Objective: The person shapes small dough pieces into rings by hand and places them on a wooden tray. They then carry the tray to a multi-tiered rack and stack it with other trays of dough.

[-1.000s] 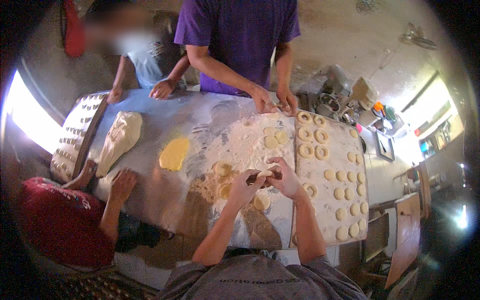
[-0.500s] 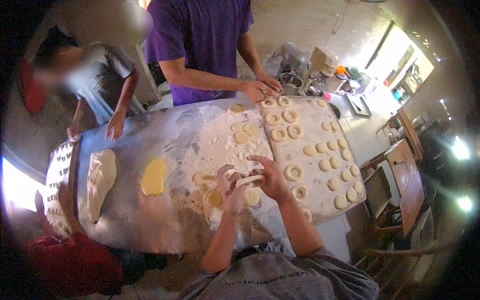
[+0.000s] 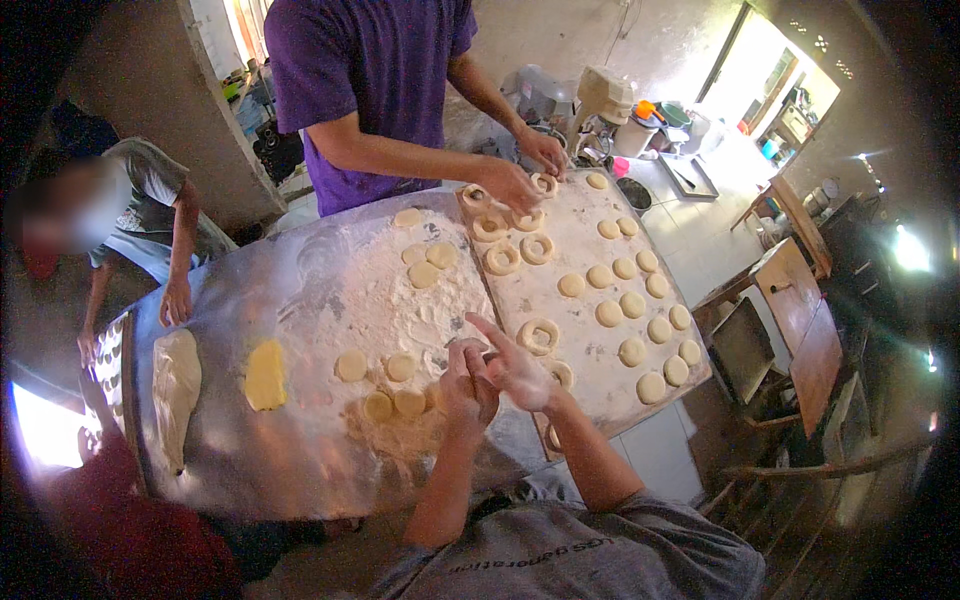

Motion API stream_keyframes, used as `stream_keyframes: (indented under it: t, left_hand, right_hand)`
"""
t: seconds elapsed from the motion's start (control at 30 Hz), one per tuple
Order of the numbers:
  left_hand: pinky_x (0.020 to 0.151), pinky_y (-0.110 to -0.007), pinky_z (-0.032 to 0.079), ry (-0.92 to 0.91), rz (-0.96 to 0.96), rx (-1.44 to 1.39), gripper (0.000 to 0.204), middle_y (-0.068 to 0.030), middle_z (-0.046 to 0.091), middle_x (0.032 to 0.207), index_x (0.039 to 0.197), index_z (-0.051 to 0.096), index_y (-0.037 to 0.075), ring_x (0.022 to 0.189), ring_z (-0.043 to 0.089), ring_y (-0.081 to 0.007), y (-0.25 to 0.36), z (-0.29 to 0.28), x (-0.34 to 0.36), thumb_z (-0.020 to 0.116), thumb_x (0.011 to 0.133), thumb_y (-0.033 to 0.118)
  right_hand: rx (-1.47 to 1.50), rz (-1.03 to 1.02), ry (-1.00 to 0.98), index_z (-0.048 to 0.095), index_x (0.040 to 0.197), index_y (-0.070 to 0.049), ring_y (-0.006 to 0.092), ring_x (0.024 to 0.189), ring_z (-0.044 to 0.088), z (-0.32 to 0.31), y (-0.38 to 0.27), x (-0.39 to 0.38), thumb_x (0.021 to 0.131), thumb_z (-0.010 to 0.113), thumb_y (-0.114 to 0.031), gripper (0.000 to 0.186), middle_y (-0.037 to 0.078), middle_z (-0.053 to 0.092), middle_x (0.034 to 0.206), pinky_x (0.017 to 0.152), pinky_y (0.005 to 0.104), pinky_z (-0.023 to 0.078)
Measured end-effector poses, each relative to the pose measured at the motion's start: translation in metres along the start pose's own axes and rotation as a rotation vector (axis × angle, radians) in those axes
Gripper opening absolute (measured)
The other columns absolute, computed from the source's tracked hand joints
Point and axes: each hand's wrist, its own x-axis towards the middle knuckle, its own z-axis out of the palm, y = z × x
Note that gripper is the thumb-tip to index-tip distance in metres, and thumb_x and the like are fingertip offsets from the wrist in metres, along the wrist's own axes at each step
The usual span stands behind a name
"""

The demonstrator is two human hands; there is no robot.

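My left hand (image 3: pixel 468 385) and my right hand (image 3: pixel 519 372) meet over the floured table near the edge of the board. The left fingers are curled closed. One right finger stretches forward while the others bend in against the left hand. Whatever is between them is hidden by the fingers. Just left of my hands lie flat dough discs (image 3: pixel 409 402) in loose flour. Close to my right hand, a dough ring (image 3: pixel 539 337) rests on the floured board (image 3: pixel 596 420).
Across the table, a person in a purple shirt (image 3: pixel 370 100) works over more dough rings (image 3: pixel 502 259). Dough rounds (image 3: pixel 608 313) cover the board's right part. Leftward lie a yellow slab (image 3: pixel 266 375) and a long dough piece (image 3: pixel 176 390). Two other people stand at the left end.
A dough ring that showed between my hands is no longer visible, and my hands have come closer together. The view has swung right. The purple-shirted person's hands have spread apart over the rings.
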Motion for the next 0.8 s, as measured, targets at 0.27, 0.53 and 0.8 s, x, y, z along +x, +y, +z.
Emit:
stream_keyframes:
  t: [0.27, 0.53, 0.8]
  left_hand:
    - [0.060, -0.041, 0.051, -0.107, -0.088, 0.070, 0.027, -0.0142, 0.059, 0.065, 0.102, 0.056, 0.005, 0.057, 0.062, -0.0279, 0.041, 0.062, -0.003, 0.039, 0.102, 0.026]
    - [0.063, -0.046, 0.051, -0.144, 0.047, 0.278, 0.036, -0.0196, 0.064, 0.068, 0.113, 0.054, 0.006, 0.071, 0.065, -0.0434, 0.063, 0.140, -0.017, 0.033, 0.103, 0.033]
    - [0.060, -0.050, 0.046, -0.251, -0.105, 0.309, 0.032, -0.0218, 0.060, 0.065, 0.117, 0.043, 0.009, 0.069, 0.062, -0.0463, 0.078, 0.175, -0.028, 0.035, 0.103, 0.036]
  right_hand:
    - [0.539, 0.141, 0.191, 0.032, 0.145, -0.014, 0.0139, 0.060, 0.052, -0.071, -0.020, -0.022, 0.097, 0.033, -0.033, 0.051, 0.002, 0.052, 0.068, 0.059, 0.0276, 0.046]
    - [0.424, 0.122, 0.273, 0.034, 0.143, -0.012, 0.0119, 0.049, 0.047, -0.141, -0.020, -0.055, 0.094, 0.032, -0.065, 0.073, 0.003, 0.054, 0.063, 0.042, 0.0249, 0.033]
    - [-0.180, -0.119, 0.042, 0.031, 0.144, -0.010, 0.0151, 0.051, 0.053, -0.175, 0.012, -0.071, 0.098, 0.025, -0.055, 0.065, 0.006, 0.060, 0.064, 0.046, 0.0252, 0.043]
